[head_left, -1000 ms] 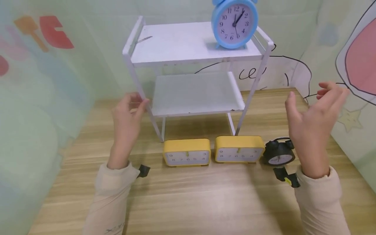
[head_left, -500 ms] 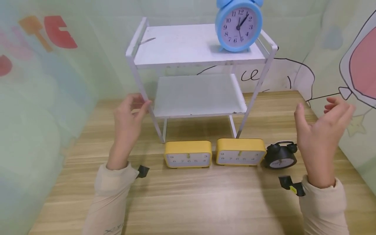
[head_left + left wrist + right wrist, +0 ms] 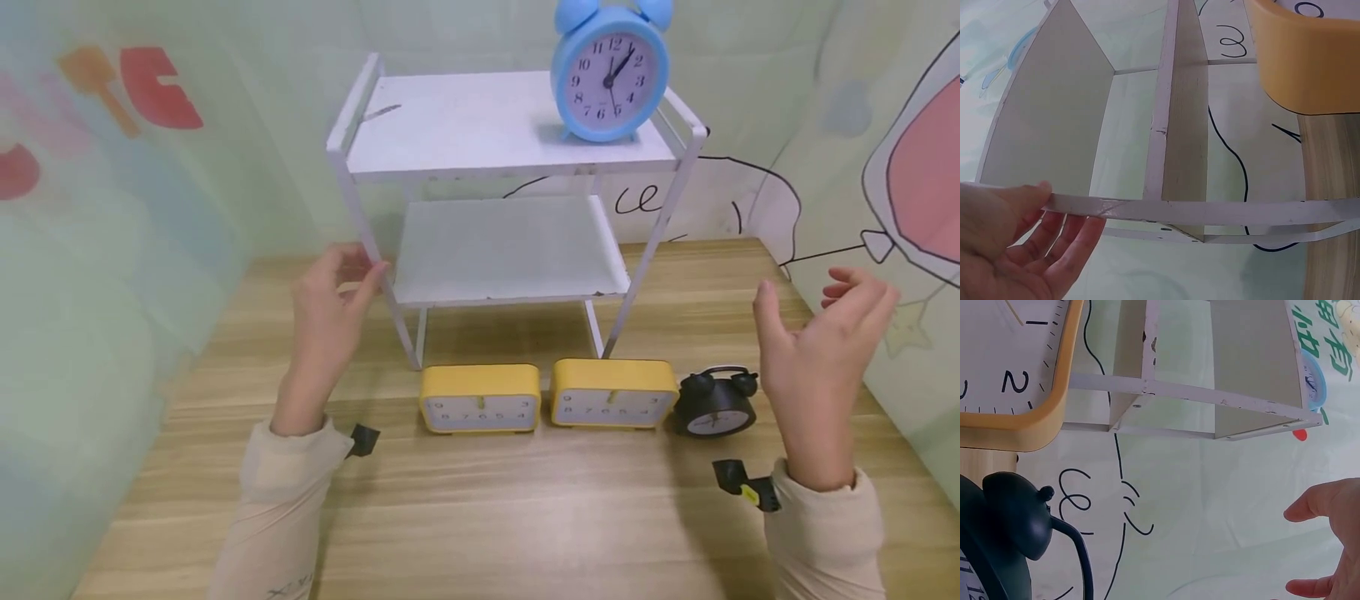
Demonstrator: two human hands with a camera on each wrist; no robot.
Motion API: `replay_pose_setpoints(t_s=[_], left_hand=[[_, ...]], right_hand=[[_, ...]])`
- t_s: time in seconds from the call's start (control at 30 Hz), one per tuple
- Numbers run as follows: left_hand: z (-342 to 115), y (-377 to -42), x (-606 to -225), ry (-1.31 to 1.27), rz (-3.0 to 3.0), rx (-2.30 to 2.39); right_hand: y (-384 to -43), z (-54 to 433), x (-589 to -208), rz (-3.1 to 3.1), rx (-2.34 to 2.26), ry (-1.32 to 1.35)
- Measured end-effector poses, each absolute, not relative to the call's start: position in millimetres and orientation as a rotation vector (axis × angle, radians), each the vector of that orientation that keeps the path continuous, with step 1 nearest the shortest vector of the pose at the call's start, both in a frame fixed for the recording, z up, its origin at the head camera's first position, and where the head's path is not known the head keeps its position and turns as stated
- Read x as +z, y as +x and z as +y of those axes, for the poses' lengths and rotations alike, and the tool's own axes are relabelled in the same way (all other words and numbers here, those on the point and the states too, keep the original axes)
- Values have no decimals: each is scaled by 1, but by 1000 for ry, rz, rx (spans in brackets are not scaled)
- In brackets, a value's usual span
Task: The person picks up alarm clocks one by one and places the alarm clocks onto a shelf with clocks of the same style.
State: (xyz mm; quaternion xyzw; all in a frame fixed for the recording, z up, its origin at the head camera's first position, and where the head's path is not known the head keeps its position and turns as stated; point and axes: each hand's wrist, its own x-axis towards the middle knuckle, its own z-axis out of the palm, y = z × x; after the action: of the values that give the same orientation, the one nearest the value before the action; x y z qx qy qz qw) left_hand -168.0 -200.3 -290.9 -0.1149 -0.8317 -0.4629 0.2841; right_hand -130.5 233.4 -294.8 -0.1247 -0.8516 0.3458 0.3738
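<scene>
A white two-tier shelf [image 3: 510,250] stands upright on the wooden table. My left hand [image 3: 326,321] holds its front left leg just left of the lower tier. In the left wrist view the thumb lies on one side of that leg and the fingers [image 3: 1075,250] curl behind it. My right hand [image 3: 817,367] hangs in the air right of the shelf, thumb and fingers spread, nothing between them. A light blue twin-bell alarm clock [image 3: 611,79] sits at the right end of the top tier.
Two yellow rectangular clocks, a left one [image 3: 480,379] and a right one [image 3: 613,375], stand side by side before the shelf. A small black alarm clock [image 3: 716,404] is beside them, close to my right wrist. Printed cloth [image 3: 150,250] walls in the table [image 3: 487,517].
My right hand has moved lower and a little rightward, away from the shelf. My left hand keeps its hold on the leg. The head view has shifted slightly.
</scene>
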Motion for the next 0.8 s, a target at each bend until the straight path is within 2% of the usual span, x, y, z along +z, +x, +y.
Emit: replay_pose_setpoints(t_s=[0.37,0.57,0.7,0.8], left_hand=[[-201,-167,-293,-305,-2233,-1233],[-201,-162,-296,-210,-2267,-1231],[-199,-159,-298,-128,-2162,-1208],[-195,-159,-301,-165,-2023,-1109]], right_hand=[[-129,235,-298,-2197,871,-364],[-124,233,-297,-2209,877,-394],[-123,236,-299,-2224,868,-421],[-123,238,-302,-2224,864,-430]])
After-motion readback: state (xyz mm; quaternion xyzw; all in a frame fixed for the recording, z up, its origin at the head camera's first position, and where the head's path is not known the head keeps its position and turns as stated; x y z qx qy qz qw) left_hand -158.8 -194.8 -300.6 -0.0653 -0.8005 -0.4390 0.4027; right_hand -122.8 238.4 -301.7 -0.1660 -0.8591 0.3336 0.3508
